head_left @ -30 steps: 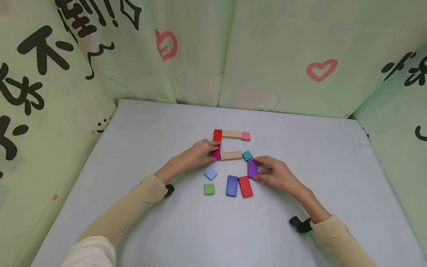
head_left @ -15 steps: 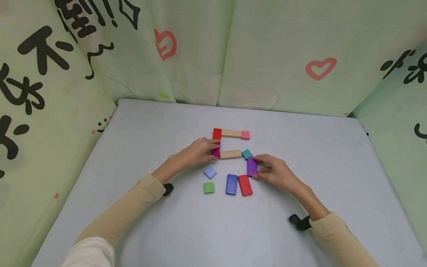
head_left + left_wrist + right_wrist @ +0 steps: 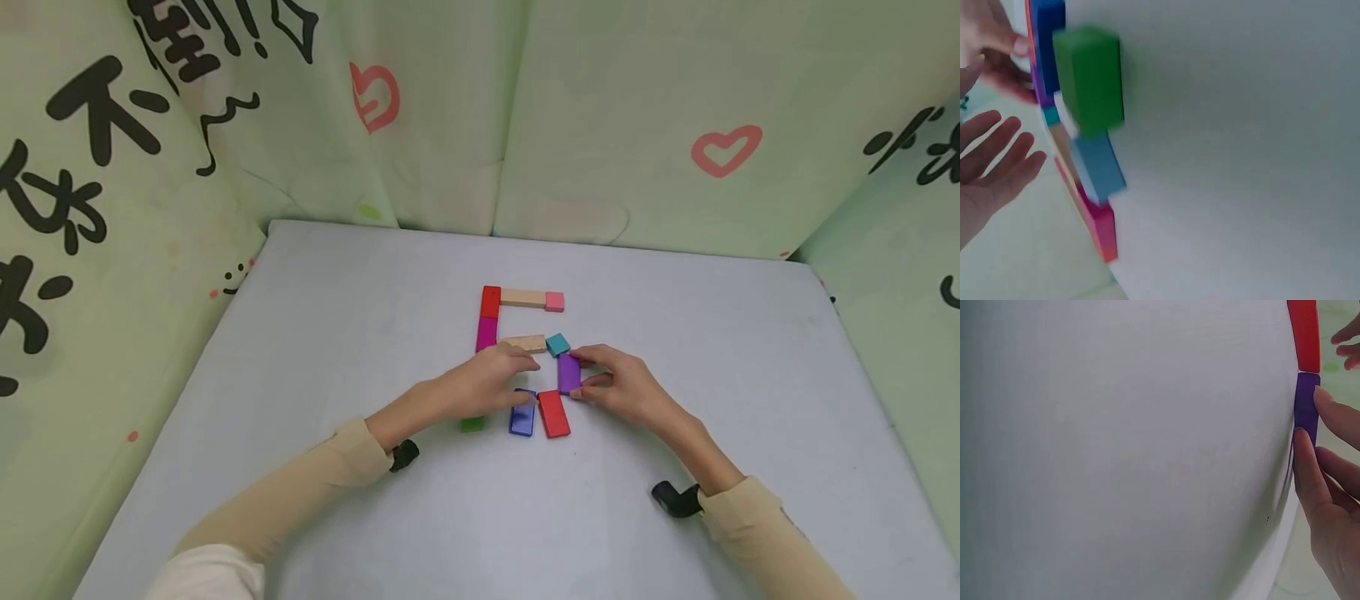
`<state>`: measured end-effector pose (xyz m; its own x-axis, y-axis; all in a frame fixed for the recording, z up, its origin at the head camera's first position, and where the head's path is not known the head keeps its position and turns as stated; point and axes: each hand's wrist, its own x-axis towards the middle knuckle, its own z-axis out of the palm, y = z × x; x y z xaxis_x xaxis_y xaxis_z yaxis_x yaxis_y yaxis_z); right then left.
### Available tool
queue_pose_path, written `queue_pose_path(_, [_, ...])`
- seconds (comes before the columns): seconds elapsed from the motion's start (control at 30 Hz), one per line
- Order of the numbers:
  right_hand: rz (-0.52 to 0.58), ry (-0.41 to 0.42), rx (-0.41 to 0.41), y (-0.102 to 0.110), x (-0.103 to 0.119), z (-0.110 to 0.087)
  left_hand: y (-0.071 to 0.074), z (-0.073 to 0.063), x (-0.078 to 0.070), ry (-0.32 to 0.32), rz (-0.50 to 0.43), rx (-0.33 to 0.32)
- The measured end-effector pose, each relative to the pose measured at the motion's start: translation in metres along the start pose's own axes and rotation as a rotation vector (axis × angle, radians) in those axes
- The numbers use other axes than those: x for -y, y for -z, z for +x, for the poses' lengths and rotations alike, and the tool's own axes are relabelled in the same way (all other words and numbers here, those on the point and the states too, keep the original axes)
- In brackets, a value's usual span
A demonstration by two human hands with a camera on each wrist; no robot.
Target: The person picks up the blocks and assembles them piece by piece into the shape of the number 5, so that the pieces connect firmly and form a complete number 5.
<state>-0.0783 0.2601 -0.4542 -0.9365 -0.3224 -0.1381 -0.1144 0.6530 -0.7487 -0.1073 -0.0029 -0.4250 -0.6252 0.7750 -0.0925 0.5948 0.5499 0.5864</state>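
My right hand [image 3: 626,383] pinches a purple block [image 3: 568,374] between thumb and fingers; the right wrist view also shows the purple block [image 3: 1306,403] in that grip. My left hand [image 3: 480,383] hovers over the blocks, fingers spread and holding nothing, near a dark blue block [image 3: 522,421]. Beside that block lies a red block [image 3: 554,414], close to the purple one. A teal cube [image 3: 557,344] touches the purple block's far end. The left hand covers part of a green block [image 3: 472,424] and hides a light blue cube [image 3: 1099,165] from the head view.
Farther back, an upright red block [image 3: 490,302], a magenta block [image 3: 487,332], two wooden blocks [image 3: 523,297] and a pink cube [image 3: 554,302] form an angular outline. White table [image 3: 360,283] surrounds them. Green printed curtains [image 3: 600,108] enclose the table's back and sides.
My left hand has let go of the magenta and red blocks and moved right and nearer, over the loose blocks. The right hand keeps its pinch on the purple block.
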Motion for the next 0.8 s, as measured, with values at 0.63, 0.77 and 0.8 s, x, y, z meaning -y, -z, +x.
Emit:
queue_pose_path(0.63, [0.004,0.012,-0.008,0.001,-0.002,0.0,-0.044,0.012,-0.029,0.055,0.228,-0.007])
queue_pose_path(0.77, [0.007,0.018,-0.008,0.001,-0.002,0.0,-0.046,0.012,-0.028,0.046,0.254,-0.014])
queue_pose_path(0.8, [0.008,0.019,-0.008,0.002,-0.003,0.0,-0.046,0.013,-0.028,0.044,0.261,-0.014])
